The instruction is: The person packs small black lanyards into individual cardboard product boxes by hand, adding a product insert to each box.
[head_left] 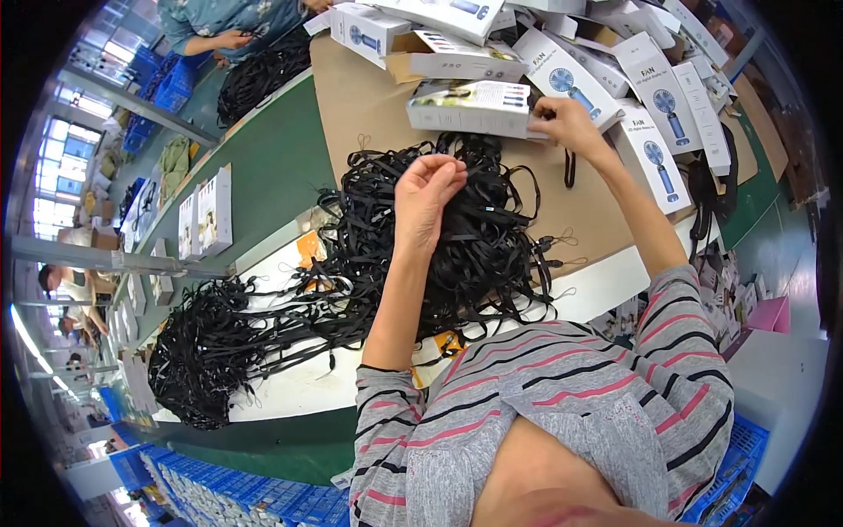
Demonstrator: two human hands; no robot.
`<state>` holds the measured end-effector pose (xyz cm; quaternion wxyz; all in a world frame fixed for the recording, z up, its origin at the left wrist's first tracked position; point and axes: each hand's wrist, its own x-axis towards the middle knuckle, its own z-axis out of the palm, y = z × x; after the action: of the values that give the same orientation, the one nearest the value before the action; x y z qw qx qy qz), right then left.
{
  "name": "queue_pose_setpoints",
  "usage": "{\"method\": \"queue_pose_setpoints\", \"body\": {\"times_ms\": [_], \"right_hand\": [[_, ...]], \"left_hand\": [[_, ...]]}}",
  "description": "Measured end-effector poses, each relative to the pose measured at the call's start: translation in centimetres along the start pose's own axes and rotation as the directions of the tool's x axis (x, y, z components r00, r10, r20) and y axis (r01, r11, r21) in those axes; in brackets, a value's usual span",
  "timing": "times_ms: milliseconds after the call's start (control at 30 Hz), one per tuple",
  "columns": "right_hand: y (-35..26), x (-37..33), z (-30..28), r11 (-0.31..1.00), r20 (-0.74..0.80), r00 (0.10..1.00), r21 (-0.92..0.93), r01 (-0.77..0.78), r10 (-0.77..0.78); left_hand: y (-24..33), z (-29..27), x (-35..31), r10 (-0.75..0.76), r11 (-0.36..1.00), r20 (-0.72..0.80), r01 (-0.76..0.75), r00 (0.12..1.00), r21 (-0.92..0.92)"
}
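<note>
My left hand (pixel 430 189) is above a tangled heap of black lanyards (pixel 474 237), its thumb and fingertips pressed together. Whatever is in that pinch is too small to make out. Farther up and to the right, my right hand (pixel 571 127) grips the right end of a white fan box (pixel 468 107) lying on its side. A short black strap (pixel 570 169) hangs below this hand; its upper end is hidden. Other lanyards run left across the white surface to a second dark bundle (pixel 198 351).
Several white fan boxes (pixel 663 101) are piled at the back right on brown cardboard (pixel 597 206). To the left runs a green belt (pixel 272 158) with upright boxes (pixel 213 211). Across it, another person's hand (pixel 233 39) is near more black lanyards. Blue crates (pixel 219 483) stand lower left.
</note>
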<state>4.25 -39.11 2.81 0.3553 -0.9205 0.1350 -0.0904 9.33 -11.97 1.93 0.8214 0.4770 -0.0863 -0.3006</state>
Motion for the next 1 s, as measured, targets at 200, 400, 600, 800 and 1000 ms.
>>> {"method": "queue_pose_setpoints", "body": {"times_ms": [200, 400, 600, 800, 1000], "right_hand": [[-9.5, -4.0, -4.7, 0.701, -0.128, 0.747, -0.476, 0.531, -0.653], [-15.5, -8.1, -6.6, 0.340, 0.099, 0.516, -0.644, 0.685, -0.851], [-16.0, -9.6, -5.3, 0.142, 0.110, 0.246, -0.567, 0.812, -0.963], [-13.9, -7.9, -3.8, 0.369, -0.138, 0.343, -0.414, 0.832, -0.929], [-9.4, -6.9, -1.1, 0.615, -0.318, 0.527, -0.362, 0.700, -0.788]], "left_hand": [[6.1, 2.7, -1.6, 0.641, 0.611, 0.074, -0.567, 0.764, 0.552], [10.2, 6.8, -3.0, 0.745, -0.074, 0.470, -0.642, 0.473, 0.764], [9.0, 5.0, -2.9, 0.824, 0.358, 0.119, -0.672, 0.554, 0.649], [8.1, 2.8, -3.2, 0.655, 0.735, -0.077, -0.609, 0.752, 0.299], [5.7, 0.9, -3.7, 0.789, 0.355, 0.212, -0.710, 0.577, 0.609]]}}
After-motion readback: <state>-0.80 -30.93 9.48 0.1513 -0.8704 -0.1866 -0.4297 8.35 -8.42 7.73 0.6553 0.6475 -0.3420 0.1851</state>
